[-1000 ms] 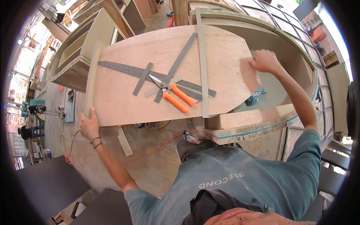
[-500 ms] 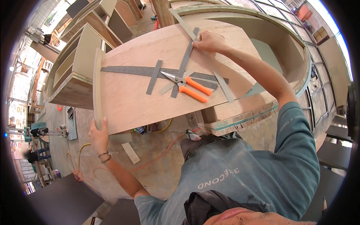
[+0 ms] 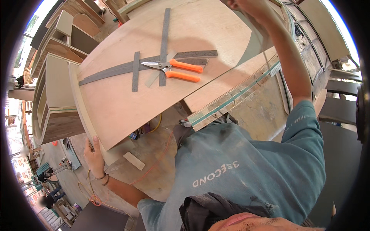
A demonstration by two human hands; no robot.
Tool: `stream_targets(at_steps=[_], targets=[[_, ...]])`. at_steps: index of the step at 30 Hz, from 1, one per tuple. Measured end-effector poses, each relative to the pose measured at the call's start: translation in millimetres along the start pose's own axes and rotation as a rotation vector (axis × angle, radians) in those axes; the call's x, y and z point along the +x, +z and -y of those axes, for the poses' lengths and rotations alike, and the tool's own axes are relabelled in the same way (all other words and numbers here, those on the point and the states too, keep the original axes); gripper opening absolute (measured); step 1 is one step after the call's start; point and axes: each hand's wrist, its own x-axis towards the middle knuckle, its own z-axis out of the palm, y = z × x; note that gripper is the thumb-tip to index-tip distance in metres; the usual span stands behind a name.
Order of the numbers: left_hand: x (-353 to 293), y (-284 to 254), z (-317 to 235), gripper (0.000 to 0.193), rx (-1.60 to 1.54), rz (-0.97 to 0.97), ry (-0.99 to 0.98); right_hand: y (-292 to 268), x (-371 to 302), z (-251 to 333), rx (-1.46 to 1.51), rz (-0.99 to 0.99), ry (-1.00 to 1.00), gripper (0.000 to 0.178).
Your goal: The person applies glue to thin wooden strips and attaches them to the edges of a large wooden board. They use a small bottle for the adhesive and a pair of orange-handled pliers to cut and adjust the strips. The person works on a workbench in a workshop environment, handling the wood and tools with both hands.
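My left hand (image 3: 94,157) is at the near left corner of a curved plywood panel (image 3: 115,111), its thumb and fingers pinching the pale edge strip (image 3: 83,117). My right hand (image 3: 252,9) is raised at the far right, partly cut off by the picture's upper edge. Its fingers are closed round a thin pale strip (image 3: 266,59) that hangs down, smeared by motion. Orange-handled shears (image 3: 184,65) lie on the panel, blades partly apart and pointing left. Under and around them are a long grey strip (image 3: 110,73) and shorter grey strips (image 3: 135,71) laid across it.
A curved wooden frame with a teal edge (image 3: 239,96) borders the panel at right. Unfinished cabinets (image 3: 58,84) stand at left. On the floor lie a pale offcut (image 3: 134,161), an orange hose (image 3: 158,159) and a yellow hose (image 3: 158,122). Dark boards (image 3: 100,217) are at the lower left.
My right hand has lifted the pale strip off the panel and carried it right. My view has shifted, so panel and shears appear further left. My left hand stays at the panel's left edge.
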Motion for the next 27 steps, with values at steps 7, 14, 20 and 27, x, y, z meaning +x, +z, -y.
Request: stream_targets(at_steps=[7,14,20,27], targets=[[17,21,26,0.055,-0.286,-0.038,0.222,-42,-84,-18,-0.110,-0.212,-0.046,0.027],[15,16,57,0.054,-0.499,0.018,0.030,-25,-147,-72,-0.283,-0.399,0.031,0.034],[6,16,40,0.058,-0.687,0.056,-0.027,7,-186,-88,-0.361,-0.534,0.069,0.037],[19,14,80,0.067,-0.887,0.287,0.064,46,-212,-66,-0.321,-0.604,0.103,0.038]])
